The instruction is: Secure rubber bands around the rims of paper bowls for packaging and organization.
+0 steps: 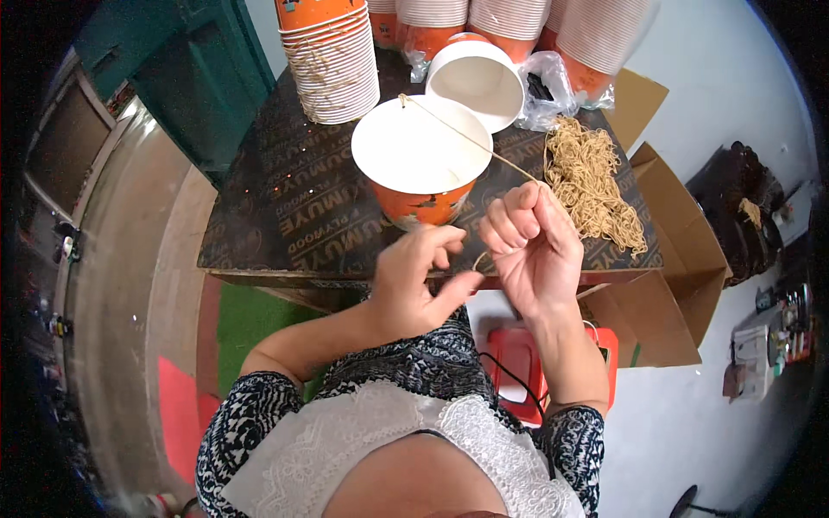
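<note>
An orange paper bucket (423,205) with a white inside stands upright near the table's front edge. A tan cord (466,135) is fastened at its far rim and runs taut across the mouth to my right hand (540,250). That hand is closed, pinching the cord between thumb and fingers. A short piece of cord also shows between my hands, just left of the right palm. My left hand (419,281) hovers in front of the bucket, thumb and fingers apart, with nothing visible in it.
A loose heap of tan cord (591,186) lies on the dark table (259,233) at right. Behind stand a tipped white bucket (477,82), a stack of buckets (332,78) with cords, and more wrapped stacks. An open cardboard box (673,293) sits beyond the right edge.
</note>
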Available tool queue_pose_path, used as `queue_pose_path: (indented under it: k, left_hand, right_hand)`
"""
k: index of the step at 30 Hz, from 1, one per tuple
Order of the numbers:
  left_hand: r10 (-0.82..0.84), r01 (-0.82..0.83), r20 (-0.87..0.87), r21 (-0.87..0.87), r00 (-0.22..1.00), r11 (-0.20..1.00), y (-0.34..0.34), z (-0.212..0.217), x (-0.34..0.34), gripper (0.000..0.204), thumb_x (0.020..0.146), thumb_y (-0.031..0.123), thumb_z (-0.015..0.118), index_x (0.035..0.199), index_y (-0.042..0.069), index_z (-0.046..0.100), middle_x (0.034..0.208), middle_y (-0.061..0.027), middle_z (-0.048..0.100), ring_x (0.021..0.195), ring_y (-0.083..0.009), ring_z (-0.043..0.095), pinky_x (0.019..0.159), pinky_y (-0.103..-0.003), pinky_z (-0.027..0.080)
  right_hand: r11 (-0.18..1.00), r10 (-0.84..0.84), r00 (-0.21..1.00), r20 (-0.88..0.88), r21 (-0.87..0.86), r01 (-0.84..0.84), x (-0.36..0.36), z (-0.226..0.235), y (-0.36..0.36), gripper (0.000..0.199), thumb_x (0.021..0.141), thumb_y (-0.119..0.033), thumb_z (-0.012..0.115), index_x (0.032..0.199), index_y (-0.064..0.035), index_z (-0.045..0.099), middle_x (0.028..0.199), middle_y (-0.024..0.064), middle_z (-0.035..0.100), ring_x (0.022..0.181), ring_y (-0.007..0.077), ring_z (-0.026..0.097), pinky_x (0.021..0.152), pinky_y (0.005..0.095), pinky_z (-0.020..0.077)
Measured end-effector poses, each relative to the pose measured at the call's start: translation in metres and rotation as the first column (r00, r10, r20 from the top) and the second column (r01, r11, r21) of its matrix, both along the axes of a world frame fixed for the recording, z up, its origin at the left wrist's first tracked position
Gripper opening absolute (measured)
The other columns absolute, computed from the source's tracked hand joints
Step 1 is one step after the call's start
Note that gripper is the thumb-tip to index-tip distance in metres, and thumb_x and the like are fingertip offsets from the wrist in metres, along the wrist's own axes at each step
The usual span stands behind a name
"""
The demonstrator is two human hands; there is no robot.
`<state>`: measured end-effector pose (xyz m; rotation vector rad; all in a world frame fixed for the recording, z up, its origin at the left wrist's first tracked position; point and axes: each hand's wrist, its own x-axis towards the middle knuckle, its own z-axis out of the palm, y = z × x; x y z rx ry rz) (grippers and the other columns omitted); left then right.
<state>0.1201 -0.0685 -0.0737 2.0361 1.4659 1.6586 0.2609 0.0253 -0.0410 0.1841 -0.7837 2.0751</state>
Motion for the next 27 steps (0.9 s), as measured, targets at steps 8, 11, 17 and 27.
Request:
queue_pose_path:
  k: [8, 11, 17, 27]
  left_hand:
    - [-0.052, 0.195, 0.3, -0.467, 0.952, 0.862, 0.001, 0.012, -0.004, 0.008, 0.094, 0.007, 0.059, 0.09, 0.0, 0.06, 0.066, -0.0074, 0.063, 0.059, -0.0154, 0.064, 0.055, -0.032, 0.049]
    - [-0.163, 0.12, -0.068, -0.423, 0.984, 0.898, 0.002, 0.035, -0.009, 0.004, 0.091, 0.003, 0.059, 0.089, 0.0, 0.058, 0.062, -0.0072, 0.058, 0.052, -0.0128, 0.054, 0.051, -0.029, 0.044]
    - [-0.153, 0.028, -0.285, -0.399, 0.946, 0.917, 0.011, 0.053, -0.009, 0.009, 0.082, 0.008, 0.063, 0.079, 0.003, 0.057, 0.064, -0.0166, 0.06, 0.061, -0.0371, 0.063, 0.054, -0.046, 0.047]
    - [0.255, -0.286, -0.5, 0.015, 0.828, 0.958, 0.019, 0.079, -0.047, 0.013, 0.078, 0.009, 0.071, 0.085, 0.006, 0.061, 0.073, -0.0088, 0.061, 0.068, -0.0256, 0.064, 0.067, -0.032, 0.05]
  right_hand:
    - [0.741, -0.671, 0.577, 0.467, 0.455, 0.493, 0.013, -0.028, 0.002, 0.022, 0.098, -0.012, 0.052, 0.115, 0.0013, 0.059, 0.101, 0.0106, 0.062, 0.085, 0.0173, 0.054, 0.077, 0.0294, 0.0447]
    - [0.31, -0.931, 0.31, 0.19, 0.86, 0.404, 0.02, -0.028, -0.013, 0.036, 0.091, -0.003, 0.054, 0.126, 0.0028, 0.056, 0.118, 0.0142, 0.062, 0.087, 0.0181, 0.057, 0.079, 0.0296, 0.0469]
    - [0.475, -0.789, 0.526, 0.319, 0.859, 0.192, 0.019, -0.037, -0.019, 0.026, 0.095, -0.007, 0.057, 0.118, 0.0039, 0.059, 0.097, 0.0179, 0.068, 0.085, 0.0247, 0.069, 0.075, 0.0314, 0.0533]
    - [0.302, -0.911, 0.372, 0.178, 0.902, 0.309, 0.003, -0.032, -0.002, 0.007, 0.081, 0.002, 0.069, 0.085, -0.0014, 0.064, 0.071, 0.0107, 0.062, 0.059, 0.0241, 0.06, 0.055, 0.0323, 0.0467]
